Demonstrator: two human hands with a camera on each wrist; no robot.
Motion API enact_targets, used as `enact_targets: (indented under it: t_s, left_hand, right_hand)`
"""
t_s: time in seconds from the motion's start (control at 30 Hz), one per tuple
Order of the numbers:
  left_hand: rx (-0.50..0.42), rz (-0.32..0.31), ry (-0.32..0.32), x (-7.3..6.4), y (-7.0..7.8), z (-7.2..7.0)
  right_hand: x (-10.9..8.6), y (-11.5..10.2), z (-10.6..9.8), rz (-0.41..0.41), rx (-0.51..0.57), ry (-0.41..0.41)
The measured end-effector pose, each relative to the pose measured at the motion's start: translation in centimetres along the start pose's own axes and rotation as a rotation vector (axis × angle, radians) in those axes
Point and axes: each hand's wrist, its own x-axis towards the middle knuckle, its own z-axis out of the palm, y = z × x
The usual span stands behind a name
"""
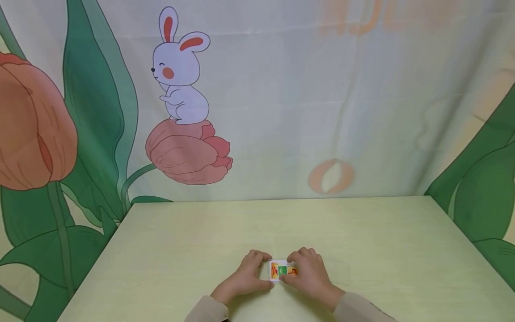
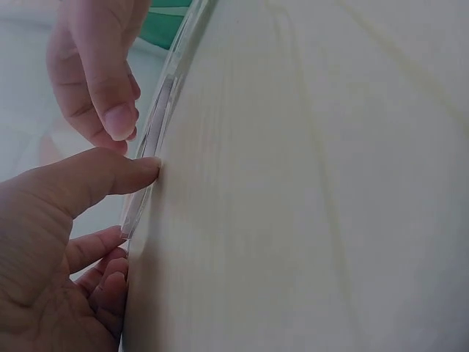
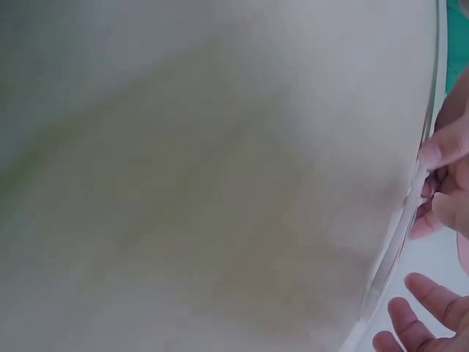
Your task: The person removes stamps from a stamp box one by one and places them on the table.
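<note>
Low in the middle of the head view, a small flat white-edged card case (image 1: 272, 270) lies on the table, showing a green square between orange-red pictures. Edge-on in the left wrist view, the case (image 2: 155, 121) looks thin and clear-rimmed. My left hand (image 1: 250, 273) holds its left end, thumb at the near edge and a finger at the far edge. From the right, my right hand (image 1: 309, 272) is over the other end with bent fingers, thumb and index apart, covering part of the pictures. In the left wrist view, the right thumb (image 2: 117, 121) stands just above the case.
The pale table (image 1: 181, 241) spreads out around both hands. Behind it hangs a cloth backdrop (image 1: 273, 89) with a printed rabbit, tulips and green leaves, meeting the table's far edge.
</note>
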Motion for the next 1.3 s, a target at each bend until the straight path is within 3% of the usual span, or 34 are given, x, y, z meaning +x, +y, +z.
enact_targets:
  t_s: [0.7,1.3]
  left_hand:
    - [0.021,0.010,0.032,0.1,-0.1,0.2]
    - [0.010,0.017,0.023,-0.1,-0.4,0.1]
  right_hand:
    - [-0.1,-1.1,0.2,0.006,-0.096,0.038]
    - [0.1,-1.3,0.8,0.047,-0.054,0.016]
